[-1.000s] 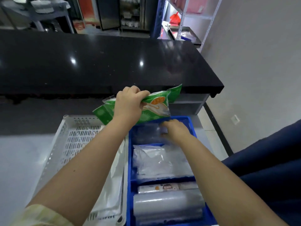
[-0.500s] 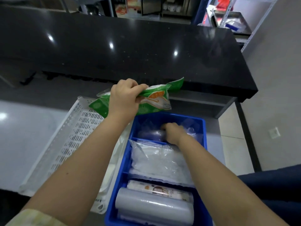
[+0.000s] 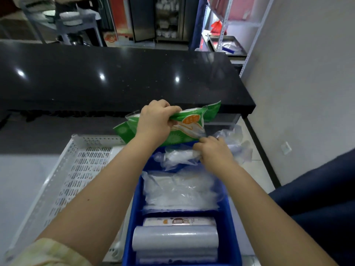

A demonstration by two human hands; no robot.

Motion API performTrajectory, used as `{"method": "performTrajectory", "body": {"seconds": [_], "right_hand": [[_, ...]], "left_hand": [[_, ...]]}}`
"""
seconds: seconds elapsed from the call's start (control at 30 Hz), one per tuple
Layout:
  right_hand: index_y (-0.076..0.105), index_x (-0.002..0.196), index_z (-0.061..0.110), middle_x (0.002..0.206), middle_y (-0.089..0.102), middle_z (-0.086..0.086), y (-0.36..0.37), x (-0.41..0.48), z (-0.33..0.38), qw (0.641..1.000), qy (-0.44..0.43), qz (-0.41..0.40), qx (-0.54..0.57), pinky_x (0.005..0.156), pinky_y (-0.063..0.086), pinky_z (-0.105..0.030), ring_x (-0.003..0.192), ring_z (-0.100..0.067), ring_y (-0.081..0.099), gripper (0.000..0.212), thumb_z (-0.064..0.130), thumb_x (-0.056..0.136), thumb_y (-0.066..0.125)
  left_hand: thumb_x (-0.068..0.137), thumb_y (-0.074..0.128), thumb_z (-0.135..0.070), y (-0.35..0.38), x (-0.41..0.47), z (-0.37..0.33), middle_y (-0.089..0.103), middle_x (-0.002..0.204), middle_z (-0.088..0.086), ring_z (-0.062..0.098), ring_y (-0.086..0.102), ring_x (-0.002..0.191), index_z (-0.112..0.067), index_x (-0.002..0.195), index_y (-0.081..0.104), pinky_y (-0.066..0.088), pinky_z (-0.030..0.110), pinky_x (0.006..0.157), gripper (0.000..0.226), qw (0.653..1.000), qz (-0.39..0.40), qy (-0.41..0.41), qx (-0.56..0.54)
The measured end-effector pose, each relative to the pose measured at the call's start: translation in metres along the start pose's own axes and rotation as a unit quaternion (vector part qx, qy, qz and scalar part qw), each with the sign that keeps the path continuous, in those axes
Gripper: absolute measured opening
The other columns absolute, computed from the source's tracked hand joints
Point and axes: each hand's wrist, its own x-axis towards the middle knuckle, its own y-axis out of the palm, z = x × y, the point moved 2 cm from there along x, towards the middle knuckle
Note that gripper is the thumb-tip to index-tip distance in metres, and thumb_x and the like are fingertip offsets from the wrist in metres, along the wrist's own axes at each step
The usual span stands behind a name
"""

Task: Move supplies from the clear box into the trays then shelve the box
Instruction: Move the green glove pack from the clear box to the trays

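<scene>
Green foil packet (image 3: 184, 125) sits pinched in the left hand (image 3: 156, 120), long axis crosswise above the blue tray (image 3: 229, 214). Right hand (image 3: 215, 152), nearer the far compartment, has its fingers (image 3: 199, 145) closed on clear plastic bags (image 3: 178, 156) just beneath them.

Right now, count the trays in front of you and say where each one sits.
2. The white perforated tray lies on the left, and the blue tray, packed with supplies, sits against its right side. The arms hide part of both, so a further tray could be hidden.
</scene>
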Motion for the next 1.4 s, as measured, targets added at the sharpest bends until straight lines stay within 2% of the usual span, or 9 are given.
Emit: {"method": "performTrajectory", "body": {"seconds": [0.23, 0.53, 0.63, 0.73, 0.9, 1.1, 1.17, 1.27, 1.4], "right_hand": [[0.066, 0.096, 0.017, 0.097, 0.062, -0.006, -0.004, -0.049, -0.026, 0.995, 0.091, -0.024, 0.030, 0.075, 0.032, -0.036, 0.094, -0.031, 0.053, 0.025, 0.011, 0.072, 0.068], [0.062, 0.096, 0.023, 0.093, 0.060, 0.001, 0.016, -0.049, -0.011, 0.994, 0.094, -0.014, 0.049, 0.077, 0.030, -0.032, 0.087, -0.022, 0.049, 0.018, 0.011, 0.083, 0.060], [0.063, 0.098, 0.023, 0.094, 0.060, 0.000, 0.017, -0.041, -0.010, 0.994, 0.097, -0.004, 0.047, 0.080, 0.034, -0.034, 0.089, -0.022, 0.049, 0.019, 0.011, 0.084, 0.058], [0.063, 0.102, 0.022, 0.097, 0.059, -0.001, 0.017, -0.032, -0.012, 0.993, 0.109, 0.015, 0.038, 0.081, 0.034, -0.036, 0.094, -0.024, 0.050, 0.025, 0.010, 0.081, 0.058], [0.064, 0.102, 0.021, 0.097, 0.058, -0.002, 0.013, -0.017, -0.015, 0.993, 0.111, -0.003, 0.035, 0.079, 0.034, -0.038, 0.095, -0.026, 0.049, 0.028, 0.006, 0.079, 0.059], [0.065, 0.104, 0.019, 0.097, 0.061, -0.006, 0.013, 0.019, -0.001, 0.997, 0.053, 0.001, 0.050, 0.071, 0.032, -0.036, 0.096, -0.031, 0.053, 0.037, 0.003, 0.072, 0.059], [0.064, 0.103, 0.020, 0.098, 0.061, -0.005, 0.021, 0.029, 0.005, 0.998, 0.033, 0.028, 0.044, 0.068, 0.032, -0.034, 0.095, -0.032, 0.055, 0.034, 0.003, 0.074, 0.059], [0.062, 0.116, 0.025, 0.104, 0.063, -0.007, 0.039, 0.041, 0.024, 0.997, 0.001, 0.059, 0.048, 0.073, 0.043, -0.035, 0.097, -0.033, 0.057, 0.040, 0.008, 0.080, 0.061], [0.060, 0.119, 0.024, 0.127, 0.061, -0.006, 0.066, 0.050, 0.046, 0.991, -0.026, 0.115, 0.063, 0.093, 0.046, -0.037, 0.119, -0.026, 0.053, 0.036, 0.015, 0.084, 0.063]], "left_hand": [[0.075, 0.078, -0.023, 0.043, -0.004, -0.033, 0.065, 0.099, 0.004, 0.029, 0.056, 0.096, -0.027, 0.112, 0.070, 0.049, 0.043, 0.078, 0.038, 0.993, 0.074, 0.001, -0.091], [0.080, 0.076, -0.026, 0.076, -0.026, 0.033, 0.062, 0.107, 0.000, 0.026, 0.055, 0.104, -0.034, 0.120, 0.065, 0.046, 0.038, 0.086, 0.042, 0.981, 0.173, -0.076, -0.033], [0.082, 0.072, -0.034, 0.080, -0.026, 0.039, 0.061, 0.115, 0.000, 0.025, 0.052, 0.110, -0.034, 0.128, 0.057, 0.040, 0.042, 0.092, 0.048, 0.977, 0.209, -0.051, -0.006], [0.081, 0.073, -0.029, 0.079, -0.026, 0.044, 0.061, 0.121, 0.001, 0.027, 0.051, 0.114, -0.031, 0.132, 0.052, 0.039, 0.044, 0.093, 0.054, 0.977, 0.208, -0.032, 0.018], [0.079, 0.071, -0.022, 0.077, -0.032, 0.061, 0.062, 0.113, 0.001, 0.027, 0.052, 0.107, -0.025, 0.120, 0.059, 0.035, 0.041, 0.089, 0.043, 0.987, 0.136, -0.030, 0.081], [0.082, 0.065, -0.018, 0.062, -0.014, 0.064, 0.051, 0.132, 0.001, 0.026, 0.038, 0.125, -0.033, 0.131, 0.051, 0.028, 0.047, 0.100, 0.053, 0.967, 0.208, -0.022, 0.144], [0.084, 0.067, -0.025, 0.041, -0.013, 0.072, 0.055, 0.129, 0.001, 0.027, 0.041, 0.122, -0.031, 0.129, 0.053, 0.035, 0.047, 0.097, 0.048, 0.978, 0.171, -0.050, 0.109], [0.086, 0.065, -0.013, 0.023, -0.037, 0.073, 0.063, 0.114, 0.002, 0.023, 0.051, 0.109, -0.021, 0.113, 0.066, 0.044, 0.038, 0.090, 0.028, 0.991, 0.114, -0.061, -0.036], [0.089, 0.058, -0.019, 0.055, -0.091, 0.048, 0.064, 0.114, 0.003, 0.021, 0.055, 0.106, -0.020, 0.117, 0.065, 0.046, 0.036, 0.091, 0.029, 0.959, 0.270, -0.046, -0.069]]}}
